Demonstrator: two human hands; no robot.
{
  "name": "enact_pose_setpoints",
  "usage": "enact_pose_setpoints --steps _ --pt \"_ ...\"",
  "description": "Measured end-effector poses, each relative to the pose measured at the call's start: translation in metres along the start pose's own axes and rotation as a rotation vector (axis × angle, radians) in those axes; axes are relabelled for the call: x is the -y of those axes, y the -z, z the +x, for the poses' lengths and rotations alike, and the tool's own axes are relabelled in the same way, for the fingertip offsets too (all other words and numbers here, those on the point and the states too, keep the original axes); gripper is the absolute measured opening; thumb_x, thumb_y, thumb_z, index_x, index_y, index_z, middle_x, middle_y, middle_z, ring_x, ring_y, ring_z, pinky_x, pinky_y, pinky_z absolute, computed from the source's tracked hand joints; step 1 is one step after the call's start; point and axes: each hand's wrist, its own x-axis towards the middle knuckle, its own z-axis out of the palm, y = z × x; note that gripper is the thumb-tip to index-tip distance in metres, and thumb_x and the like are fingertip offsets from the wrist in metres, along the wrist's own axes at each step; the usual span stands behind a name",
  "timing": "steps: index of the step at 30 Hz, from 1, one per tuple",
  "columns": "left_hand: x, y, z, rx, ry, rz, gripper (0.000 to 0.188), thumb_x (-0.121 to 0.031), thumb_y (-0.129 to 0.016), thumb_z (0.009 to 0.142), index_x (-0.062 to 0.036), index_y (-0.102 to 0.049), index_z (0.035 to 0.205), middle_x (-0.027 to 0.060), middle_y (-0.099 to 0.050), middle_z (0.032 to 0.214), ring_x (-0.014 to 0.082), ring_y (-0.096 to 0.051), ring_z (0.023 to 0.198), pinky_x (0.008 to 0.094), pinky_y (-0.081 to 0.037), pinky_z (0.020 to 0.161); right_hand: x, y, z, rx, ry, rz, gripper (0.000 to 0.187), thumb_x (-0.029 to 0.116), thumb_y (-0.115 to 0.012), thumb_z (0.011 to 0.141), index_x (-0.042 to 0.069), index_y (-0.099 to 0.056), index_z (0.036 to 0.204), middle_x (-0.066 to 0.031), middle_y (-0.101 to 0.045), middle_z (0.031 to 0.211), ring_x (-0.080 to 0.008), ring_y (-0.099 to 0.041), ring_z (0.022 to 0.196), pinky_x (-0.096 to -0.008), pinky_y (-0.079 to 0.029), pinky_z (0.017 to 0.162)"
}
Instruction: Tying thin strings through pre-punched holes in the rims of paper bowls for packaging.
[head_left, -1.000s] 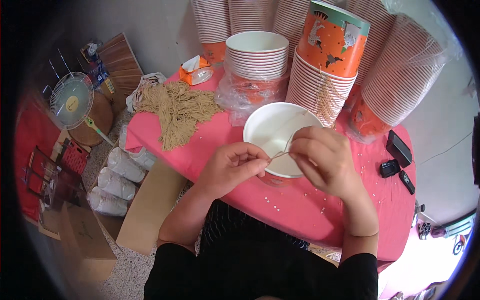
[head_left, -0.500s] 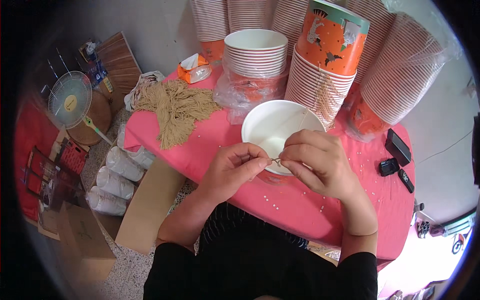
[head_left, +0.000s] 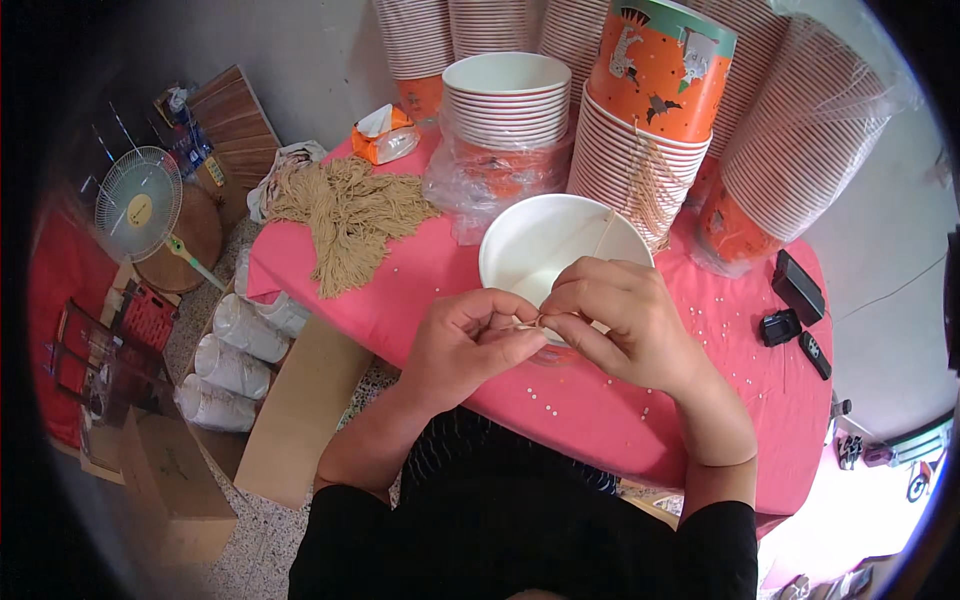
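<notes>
A white-lined paper bucket (head_left: 515,250) stands at the near edge of the table, its mouth facing up. A thin tan cord (head_left: 604,232) runs down inside it from the far right rim. My left hand (head_left: 465,345) pinches the cord between thumb and forefinger at the bucket's near rim. Fingertip to fingertip with it, my right hand (head_left: 635,320) also pinches the cord. The bit of cord between the fingers is mostly hidden. Behind the bucket, a stack of nested buckets (head_left: 640,160) has tan cords (head_left: 648,185) hanging down its side.
Tan cords lie heaped (head_left: 350,215) at the left of the pink-covered table (head_left: 620,440), near an orange tissue pack (head_left: 385,135). Wrapped bucket stacks (head_left: 800,140) line the back. Black devices (head_left: 798,290) lie at right. Small white dots are scattered on the cloth. A carton of white buckets (head_left: 230,365) stands left.
My fingertips have come closer together, and the small cord loop seen between them before is now mostly covered. My right hand has shifted slightly left.
</notes>
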Motion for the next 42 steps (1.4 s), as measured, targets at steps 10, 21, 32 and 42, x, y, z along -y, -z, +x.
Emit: enact_pose_setpoints --steps 10,21,32,42 --pt "-0.001 -0.008 -0.001 -0.149 -0.469 0.506 0.012 0.003 -0.07 0.08 -0.0033 -0.064 0.089 -0.0011 -0.056 0.071 0.0043 -0.046 0.055 0.0217 -0.036 0.049 0.005 0.001 -0.004 0.185 -0.367 0.395 0.004 0.003 -0.064 0.088 -0.001 -0.062 0.088 -0.0064 -0.062 0.078 -0.0154 -0.058 0.073 -0.0282 -0.046 0.067" --pt "0.005 -0.009 0.005 -0.156 -0.664 0.488 0.02 0.007 -0.071 0.08 -0.0029 -0.068 0.097 0.0042 -0.062 0.079 0.008 -0.052 0.059 0.0227 -0.04 0.051 0.001 0.001 -0.006 0.201 -0.57 0.682 0.012 0.009 -0.062 0.094 -0.002 -0.062 0.089 0.0011 -0.058 0.07 -0.0039 -0.048 0.063 -0.0232 -0.039 0.055" --pt "0.008 -0.008 -0.001 -0.177 -0.173 -0.083 0.008 0.002 -0.063 0.089 -0.0006 -0.061 0.096 -0.0017 -0.061 0.085 0.0024 -0.056 0.072 0.0173 -0.045 0.062 0.014 -0.002 -0.003 0.11 -0.428 0.491 0.012 0.006 -0.07 0.084 0.001 -0.062 0.091 -0.0044 -0.063 0.073 -0.0103 -0.057 0.056 -0.0263 -0.043 0.051" --pt "0.008 0.007 0.002 0.086 0.161 -0.612 0.008 -0.012 -0.059 0.094 -0.0038 -0.061 0.096 -0.0046 -0.05 0.068 0.0019 -0.035 0.05 0.0192 -0.024 0.043 0.007 -0.013 -0.002 -0.029 -0.042 0.146 0.015 0.001 -0.07 0.076 0.004 -0.061 0.087 -0.0082 -0.061 0.073 -0.0271 -0.063 0.066 -0.0372 -0.048 0.057"
